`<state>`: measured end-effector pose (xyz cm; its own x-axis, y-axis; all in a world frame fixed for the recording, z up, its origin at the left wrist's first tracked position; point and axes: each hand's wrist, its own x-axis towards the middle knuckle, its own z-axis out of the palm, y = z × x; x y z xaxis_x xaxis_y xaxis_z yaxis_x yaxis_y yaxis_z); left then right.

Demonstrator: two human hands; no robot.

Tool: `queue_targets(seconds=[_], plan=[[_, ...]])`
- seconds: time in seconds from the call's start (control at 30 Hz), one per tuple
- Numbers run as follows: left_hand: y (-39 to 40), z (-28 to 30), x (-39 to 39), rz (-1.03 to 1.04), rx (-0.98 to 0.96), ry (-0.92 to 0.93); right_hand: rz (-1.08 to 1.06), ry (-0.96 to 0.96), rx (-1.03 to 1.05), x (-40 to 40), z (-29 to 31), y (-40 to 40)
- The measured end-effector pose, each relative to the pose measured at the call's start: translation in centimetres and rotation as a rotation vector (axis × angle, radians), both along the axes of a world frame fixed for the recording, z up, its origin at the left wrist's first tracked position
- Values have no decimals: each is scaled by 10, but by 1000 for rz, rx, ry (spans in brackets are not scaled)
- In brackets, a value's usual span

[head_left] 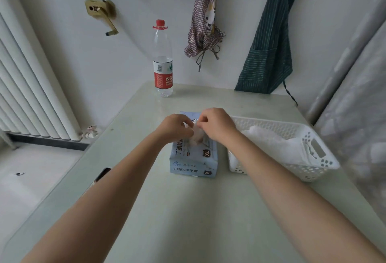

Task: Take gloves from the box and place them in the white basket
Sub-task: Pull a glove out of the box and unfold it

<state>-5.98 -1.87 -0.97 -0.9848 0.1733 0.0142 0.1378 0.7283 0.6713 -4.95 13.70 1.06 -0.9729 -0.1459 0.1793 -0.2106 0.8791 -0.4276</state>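
Observation:
A light blue glove box (194, 162) lies in the middle of the pale green table (188, 221). A translucent white glove (197, 137) sticks up out of its top opening. My left hand (174, 128) and my right hand (217, 125) are both over the opening, fingers curled, pinching the glove from either side. To the right of the box stands the white basket (321, 158), with several white gloves (273, 143) lying inside it.
A water bottle (163, 60) with a red cap stands at the table's far edge. A dark phone (102, 174) lies by the left edge under my left forearm. Aprons hang on the wall behind. A radiator (27, 87) is on the left.

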Motion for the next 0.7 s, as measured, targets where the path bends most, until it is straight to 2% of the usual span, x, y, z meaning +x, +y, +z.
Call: queue_targets(seconds=[0.17, 0.33, 0.57, 0.7], plan=[[-1, 3, 5, -31, 190, 28, -31, 163, -275, 2, 22, 4], [2, 12, 6, 55, 292, 226, 18, 249, -542, 11, 43, 9], [6, 26, 11, -7, 332, 202, 53, 266, -751, 17, 59, 15], [17, 27, 10, 23, 266, 210, 116, 261, -825, 21, 66, 14]])
